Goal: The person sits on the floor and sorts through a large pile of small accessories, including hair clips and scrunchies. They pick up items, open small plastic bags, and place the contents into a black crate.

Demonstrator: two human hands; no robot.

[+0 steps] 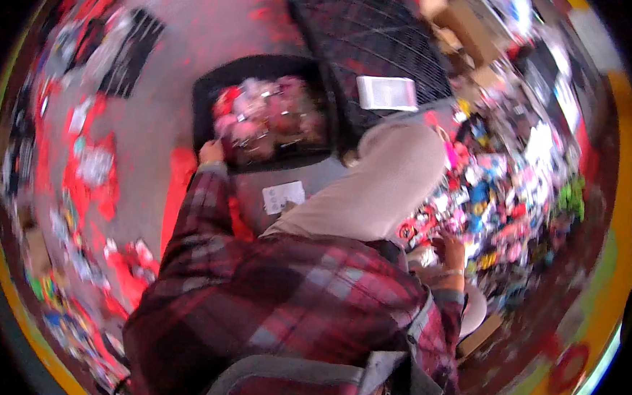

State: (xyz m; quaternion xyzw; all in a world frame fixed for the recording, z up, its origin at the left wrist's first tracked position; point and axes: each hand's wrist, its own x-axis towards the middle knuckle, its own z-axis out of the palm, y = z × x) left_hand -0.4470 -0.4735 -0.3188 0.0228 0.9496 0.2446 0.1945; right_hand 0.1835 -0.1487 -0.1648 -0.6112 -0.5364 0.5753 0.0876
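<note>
At the near left corner of a black plastic bin (264, 164), my left hand (212, 153) is closed on the rim. Inside the bin lies a heap of pink, red and brownish items in shiny clear wrapping (263, 114), too blurred to name singly. My right hand (449, 250) hangs beside my leg, at the near edge of a pile of many-coloured small goods (489, 201). Its fingers are smeared, so I cannot make out whether they hold anything. A white card or sheet (283, 196) lies on the floor between the bin and my leg.
Behind the bin rests a large black slatted crate or pallet (369, 34) with a white tray-like piece (387, 93) on it. Cardboard boxes (464, 29) stand at the far right. Red wrapping scraps (100, 177) and another dark slatted piece (132, 52) lie leftward.
</note>
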